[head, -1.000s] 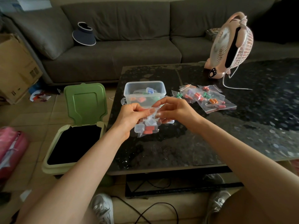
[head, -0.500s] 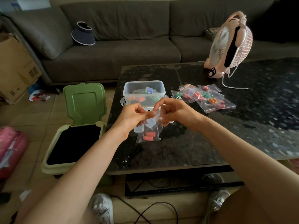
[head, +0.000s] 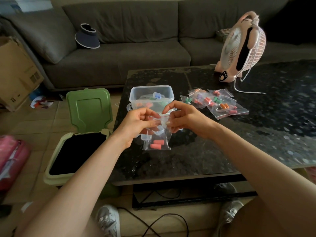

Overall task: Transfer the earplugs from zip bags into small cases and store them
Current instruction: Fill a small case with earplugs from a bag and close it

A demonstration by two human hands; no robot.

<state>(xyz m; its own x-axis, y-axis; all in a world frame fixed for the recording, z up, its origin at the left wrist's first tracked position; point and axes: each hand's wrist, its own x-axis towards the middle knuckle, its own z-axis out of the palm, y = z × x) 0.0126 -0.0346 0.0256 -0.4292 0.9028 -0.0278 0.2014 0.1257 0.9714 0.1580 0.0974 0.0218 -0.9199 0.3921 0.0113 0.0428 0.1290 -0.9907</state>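
1. Evidently both hands, left hand [head: 136,124] and right hand [head: 186,119], pinch the zip bag [head: 158,139] top with fingers [head: 154,123], likely to pull the seal apart.
2. Earplugs [head: 156,144] sit at its bottom, above the worktop [head: 196,151].
3. Open bin [head: 75,151] waits beside, probably for empties.

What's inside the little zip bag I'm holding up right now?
The zip bag shows two or three orange-red earplugs at its bottom. The left hand and right hand cover its upper part, hiding anything there.
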